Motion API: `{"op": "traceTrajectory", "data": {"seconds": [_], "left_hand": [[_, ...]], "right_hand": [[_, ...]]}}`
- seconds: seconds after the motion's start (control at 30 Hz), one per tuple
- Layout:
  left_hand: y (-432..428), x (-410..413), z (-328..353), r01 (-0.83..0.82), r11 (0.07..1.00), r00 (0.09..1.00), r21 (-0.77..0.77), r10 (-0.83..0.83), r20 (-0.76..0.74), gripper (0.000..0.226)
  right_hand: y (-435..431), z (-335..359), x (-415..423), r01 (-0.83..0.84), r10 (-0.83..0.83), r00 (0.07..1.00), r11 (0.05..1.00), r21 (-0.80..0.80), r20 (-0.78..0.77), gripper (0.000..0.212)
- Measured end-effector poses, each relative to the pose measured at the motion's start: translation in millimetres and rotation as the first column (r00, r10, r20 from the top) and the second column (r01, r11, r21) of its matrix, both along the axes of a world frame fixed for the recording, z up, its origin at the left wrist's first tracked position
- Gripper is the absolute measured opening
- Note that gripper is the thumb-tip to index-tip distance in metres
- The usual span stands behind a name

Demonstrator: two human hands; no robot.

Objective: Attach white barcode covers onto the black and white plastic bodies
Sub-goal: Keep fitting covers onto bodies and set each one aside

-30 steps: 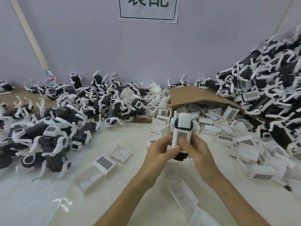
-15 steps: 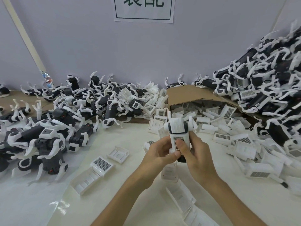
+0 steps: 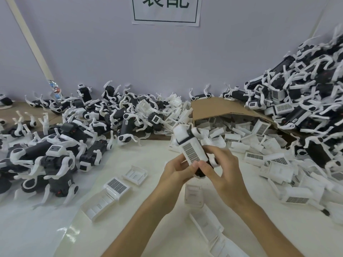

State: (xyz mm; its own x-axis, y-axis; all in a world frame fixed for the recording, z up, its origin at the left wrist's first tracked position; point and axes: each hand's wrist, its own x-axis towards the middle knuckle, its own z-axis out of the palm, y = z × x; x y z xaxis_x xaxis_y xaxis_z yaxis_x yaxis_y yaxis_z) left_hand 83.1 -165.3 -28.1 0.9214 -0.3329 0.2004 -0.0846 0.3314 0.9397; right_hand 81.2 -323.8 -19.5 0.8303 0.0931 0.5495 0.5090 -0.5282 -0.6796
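Note:
I hold one black and white plastic body (image 3: 187,137) above the middle of the table, tilted with its top leaning left. A white barcode cover (image 3: 193,152) lies against its front face. My left hand (image 3: 176,171) grips the lower end from the left, thumb on the cover's bottom edge. My right hand (image 3: 221,169) grips the same end from the right, thumb beside the left thumb. Loose barcode covers (image 3: 274,160) spill from a tipped cardboard box (image 3: 219,107) just behind.
A pile of plastic bodies (image 3: 61,138) covers the left of the table, and a taller heap (image 3: 300,101) rises at the right. Single covers (image 3: 117,186) lie on the white sheet in front of my hands, with more covers (image 3: 206,225) near my right forearm.
The body was upright a second ago; it now leans to the left. Both thumbs have slid down to the cover's lower edge.

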Motion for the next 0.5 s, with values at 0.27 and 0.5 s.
{"op": "traceTrajectory", "data": {"seconds": [0.27, 0.5], "left_hand": [[-2.3, -1.2, -0.1, 0.005, 1.000, 0.999, -0.015, -0.004, 0.040, 0.036], [-2.7, -1.7, 0.2, -0.030, 1.000, 0.998, 0.001, 0.030, 0.053, 0.034]], "right_hand": [[1.5, -1.4, -0.1, 0.020, -0.020, 1.000, 1.000, -0.001, -0.013, 0.036], [1.2, 4.1, 0.1, -0.025, 0.026, 0.999, 0.999, -0.026, 0.031, 0.050]]}}
